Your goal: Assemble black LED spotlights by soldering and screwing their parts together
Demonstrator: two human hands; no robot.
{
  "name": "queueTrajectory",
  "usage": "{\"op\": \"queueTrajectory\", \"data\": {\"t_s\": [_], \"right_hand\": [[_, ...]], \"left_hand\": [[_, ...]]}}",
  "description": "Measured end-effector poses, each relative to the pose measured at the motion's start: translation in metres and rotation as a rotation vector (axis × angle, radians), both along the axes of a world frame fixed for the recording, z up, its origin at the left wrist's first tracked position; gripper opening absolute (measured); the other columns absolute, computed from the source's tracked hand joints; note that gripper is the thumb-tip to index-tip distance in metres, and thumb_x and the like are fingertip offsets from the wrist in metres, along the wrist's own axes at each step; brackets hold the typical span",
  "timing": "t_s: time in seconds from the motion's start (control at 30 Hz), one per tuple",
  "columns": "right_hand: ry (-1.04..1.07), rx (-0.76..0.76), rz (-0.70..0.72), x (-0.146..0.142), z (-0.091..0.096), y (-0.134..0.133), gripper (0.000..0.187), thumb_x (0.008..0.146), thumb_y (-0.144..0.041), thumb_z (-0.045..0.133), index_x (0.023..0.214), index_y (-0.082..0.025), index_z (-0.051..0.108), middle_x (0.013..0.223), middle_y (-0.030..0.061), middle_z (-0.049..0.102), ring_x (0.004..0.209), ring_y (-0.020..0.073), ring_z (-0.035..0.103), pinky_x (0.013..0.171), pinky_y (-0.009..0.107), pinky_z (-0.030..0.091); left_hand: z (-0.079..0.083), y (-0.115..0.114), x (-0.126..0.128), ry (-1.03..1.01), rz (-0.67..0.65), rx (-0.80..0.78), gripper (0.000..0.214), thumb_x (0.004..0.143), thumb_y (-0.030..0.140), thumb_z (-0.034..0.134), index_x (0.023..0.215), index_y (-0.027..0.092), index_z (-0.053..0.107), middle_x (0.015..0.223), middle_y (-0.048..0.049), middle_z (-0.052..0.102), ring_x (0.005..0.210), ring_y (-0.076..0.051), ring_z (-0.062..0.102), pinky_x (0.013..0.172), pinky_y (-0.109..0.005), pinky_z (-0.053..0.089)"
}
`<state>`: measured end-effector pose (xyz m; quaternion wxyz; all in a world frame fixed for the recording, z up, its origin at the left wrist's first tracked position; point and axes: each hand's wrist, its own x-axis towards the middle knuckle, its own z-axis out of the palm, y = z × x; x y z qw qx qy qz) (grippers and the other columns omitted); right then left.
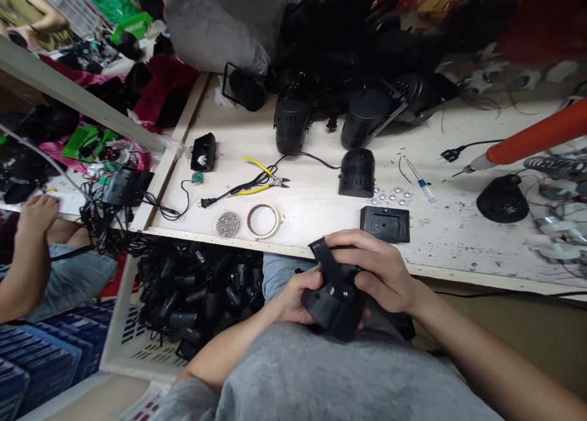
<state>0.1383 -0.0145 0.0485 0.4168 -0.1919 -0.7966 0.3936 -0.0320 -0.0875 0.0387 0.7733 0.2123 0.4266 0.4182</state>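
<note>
At the table's front edge, against my body, I hold a black lamp housing (331,311) with a flat bracket screwed to its side. My left hand (296,299) is closed round its lower left side, thumb on top. My right hand (383,271) grips it from the right, with fingers at the bracket's upper end. Just beyond my right hand lies a black rectangular plastic part (385,224). Small clear lenses (392,195) and a black half-round housing (356,173) sit behind it.
Yellow-handled cutters (261,179), a tape roll (263,220) and a dish of screws (227,224) lie on the table at left. An orange electric screwdriver (541,134) hangs at right. Below left stands a white crate (119,341) of black parts. A co-worker's arm (27,256) shows at far left.
</note>
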Motion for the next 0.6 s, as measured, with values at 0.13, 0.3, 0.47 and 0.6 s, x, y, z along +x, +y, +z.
{"op": "queueTrajectory", "data": {"t_s": [0.13, 0.3, 0.47, 0.6], "right_hand": [[0.029, 0.024, -0.013, 0.001, -0.002, -0.003, 0.030, 0.105, -0.032, 0.038, 0.101, -0.020, 0.066, 0.101, 0.0112, 0.070, 0.099, 0.0212, 0.069, 0.083, 0.039, 0.059], [0.020, -0.005, -0.002, -0.004, -0.003, -0.005, 0.026, 0.102, -0.023, 0.040, 0.096, -0.019, 0.065, 0.094, 0.0105, 0.069, 0.091, 0.0210, 0.068, 0.078, 0.039, 0.057], [-0.017, -0.054, -0.067, -0.002, -0.005, -0.006, 0.024, 0.100, -0.020, 0.042, 0.094, -0.018, 0.065, 0.092, 0.0101, 0.069, 0.086, 0.0193, 0.066, 0.074, 0.035, 0.056], [-0.049, -0.050, -0.091, 0.001, -0.009, -0.002, 0.024, 0.099, -0.018, 0.042, 0.095, -0.018, 0.066, 0.093, 0.0099, 0.070, 0.087, 0.0199, 0.067, 0.075, 0.036, 0.056]], "left_hand": [[-0.003, -0.002, 0.003, -0.348, -0.320, -0.198, 0.052, 0.061, 0.064, 0.076, 0.088, 0.020, 0.071, 0.083, -0.0098, 0.075, 0.094, -0.038, 0.073, 0.082, -0.055, 0.056], [-0.024, -0.006, -0.002, -0.526, -0.426, -0.346, 0.062, 0.059, 0.062, 0.071, 0.097, 0.012, 0.073, 0.090, -0.0090, 0.076, 0.078, -0.025, 0.072, 0.076, -0.040, 0.056], [-0.019, -0.002, -0.009, -0.557, -0.381, -0.392, 0.063, 0.066, 0.062, 0.075, 0.104, 0.012, 0.072, 0.092, -0.0076, 0.077, 0.085, -0.022, 0.072, 0.082, -0.032, 0.054], [-0.004, 0.001, -0.006, -0.446, -0.283, -0.342, 0.072, 0.065, 0.064, 0.082, 0.115, 0.016, 0.066, 0.100, -0.0091, 0.076, 0.098, -0.032, 0.072, 0.086, -0.039, 0.055]]}}
